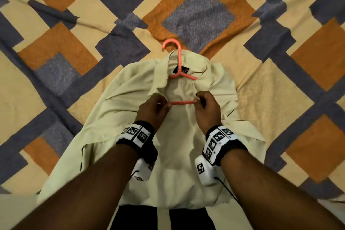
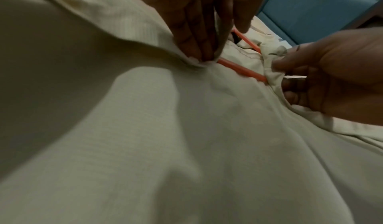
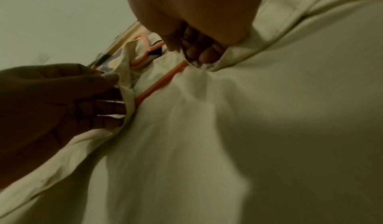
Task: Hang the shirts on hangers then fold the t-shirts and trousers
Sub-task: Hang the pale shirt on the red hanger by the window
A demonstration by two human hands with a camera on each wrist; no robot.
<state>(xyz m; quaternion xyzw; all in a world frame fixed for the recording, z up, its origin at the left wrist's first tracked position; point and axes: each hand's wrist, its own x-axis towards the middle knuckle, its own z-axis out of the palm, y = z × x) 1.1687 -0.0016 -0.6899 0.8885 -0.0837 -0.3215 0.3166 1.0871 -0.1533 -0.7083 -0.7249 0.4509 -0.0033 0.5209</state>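
Note:
A pale yellow-green shirt (image 1: 130,117) lies on the bed with a pink plastic hanger (image 1: 179,56) inside its collar; the hook sticks out past the collar, and the lower bar (image 1: 182,102) shows between my hands. My left hand (image 1: 155,107) pinches the left front edge of the shirt (image 2: 186,59) at the bar's left end. My right hand (image 1: 205,103) pinches the right front edge (image 3: 209,65) at the bar's right end. The hanger's arms are hidden under the cloth. In the left wrist view the bar (image 2: 240,69) runs between both hands.
The shirt rests on a patchwork bedspread (image 1: 205,15) of orange, purple and cream blocks that fills the view. Something dark with a pale stripe (image 1: 164,218) shows at the near edge below the shirt hem. A blue panel (image 2: 311,9) stands behind the bed.

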